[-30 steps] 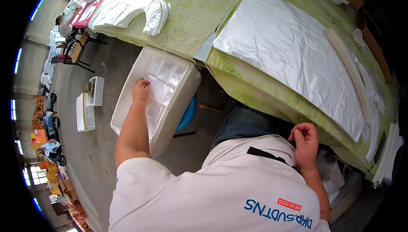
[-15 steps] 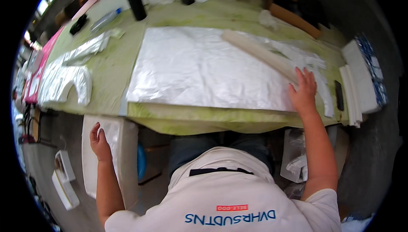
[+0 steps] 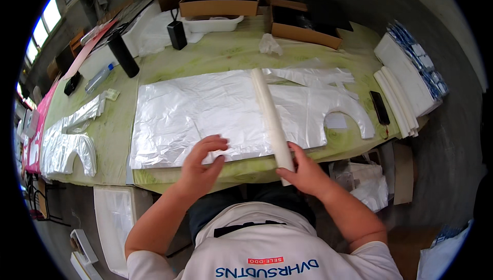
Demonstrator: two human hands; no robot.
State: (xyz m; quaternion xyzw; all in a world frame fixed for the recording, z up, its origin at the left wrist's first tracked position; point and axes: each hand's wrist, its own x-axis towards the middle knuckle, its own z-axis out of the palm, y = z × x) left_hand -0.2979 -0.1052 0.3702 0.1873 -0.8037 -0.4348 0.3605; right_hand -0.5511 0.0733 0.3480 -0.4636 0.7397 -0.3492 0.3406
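Lower centre, the right hand (image 3: 304,172) pinches the near end of the pale bar (image 3: 268,110), which slants toward upper centre; the left hand (image 3: 201,168), loosely spread, seems empty.

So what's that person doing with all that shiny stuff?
The person's right hand grips the near end of a long pale roll, which stretches across shiny white plastic on a green-covered table. The left hand is open and empty, near the plastic's front edge. A black phone lies off to the right.
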